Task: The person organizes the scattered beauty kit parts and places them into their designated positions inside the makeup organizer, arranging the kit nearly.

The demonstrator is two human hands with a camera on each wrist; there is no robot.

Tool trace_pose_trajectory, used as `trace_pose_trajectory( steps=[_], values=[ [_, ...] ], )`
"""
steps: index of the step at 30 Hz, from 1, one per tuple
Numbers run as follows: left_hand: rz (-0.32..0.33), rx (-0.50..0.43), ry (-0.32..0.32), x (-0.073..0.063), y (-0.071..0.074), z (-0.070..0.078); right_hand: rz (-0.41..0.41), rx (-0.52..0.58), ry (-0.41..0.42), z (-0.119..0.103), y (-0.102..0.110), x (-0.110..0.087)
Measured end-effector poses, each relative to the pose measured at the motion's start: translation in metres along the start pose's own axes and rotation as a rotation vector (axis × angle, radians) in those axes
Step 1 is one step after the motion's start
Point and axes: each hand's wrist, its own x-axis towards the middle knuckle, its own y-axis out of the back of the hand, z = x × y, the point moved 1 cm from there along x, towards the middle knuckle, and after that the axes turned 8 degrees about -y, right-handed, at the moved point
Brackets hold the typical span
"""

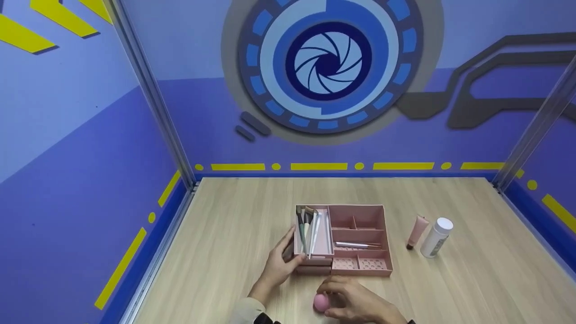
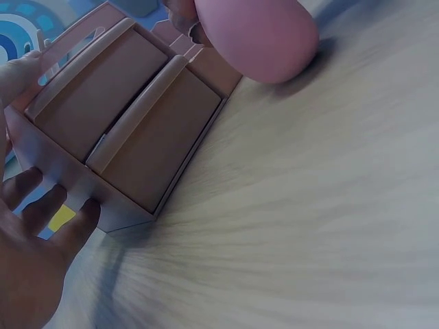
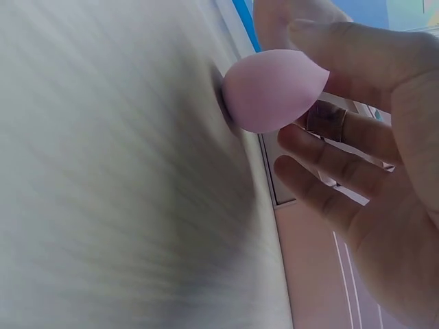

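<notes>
A pink makeup organizer (image 1: 360,272) stands on the table, its left part stacked with drawers and a top tray. My left hand (image 1: 279,265) holds that part at its front left corner, with the thumb at the front and the fingers (image 2: 79,226) against the side wall. Makeup brushes (image 1: 308,231) lie in the top tray. Just in front of the organizer, my right hand (image 1: 355,299) pinches a pink egg-shaped makeup sponge (image 3: 274,89) between thumb and fingers. The sponge's rounded end is down at the tabletop and its pointed tip is toward the palm.
Right of the organizer lie a pink squeeze tube (image 1: 418,229) with a dark cap and a white bottle (image 1: 436,238). Slim brushes (image 1: 357,245) rest in a middle compartment. Blue printed walls and metal posts (image 1: 153,94) border the wooden table (image 1: 225,216).
</notes>
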Motion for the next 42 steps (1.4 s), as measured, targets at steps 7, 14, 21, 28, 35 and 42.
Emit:
trace_pose_trajectory(
  steps=[7,14,21,28,35,42],
  values=[
    [-0.007,-0.005,0.001,0.0,-0.001,0.001,0.031,-0.028,-0.02,-0.001,-0.002,0.0],
    [-0.004,-0.003,0.001,0.002,0.001,0.0,0.059,-0.048,-0.005,-0.002,-0.004,0.004],
    [-0.007,0.05,0.003,0.002,0.002,0.001,0.09,-0.014,0.038,0.0,-0.007,0.007],
    [-0.014,0.051,-0.008,0.001,0.001,0.002,0.09,-0.001,0.021,-0.002,-0.01,0.006],
    [-0.003,0.059,-0.01,0.0,0.0,-0.011,0.093,0.003,-0.007,-0.003,-0.012,0.006],
    [0.014,0.048,-0.018,0.001,0.0,-0.033,0.107,-0.019,0.013,-0.002,-0.01,0.008]
  ],
)
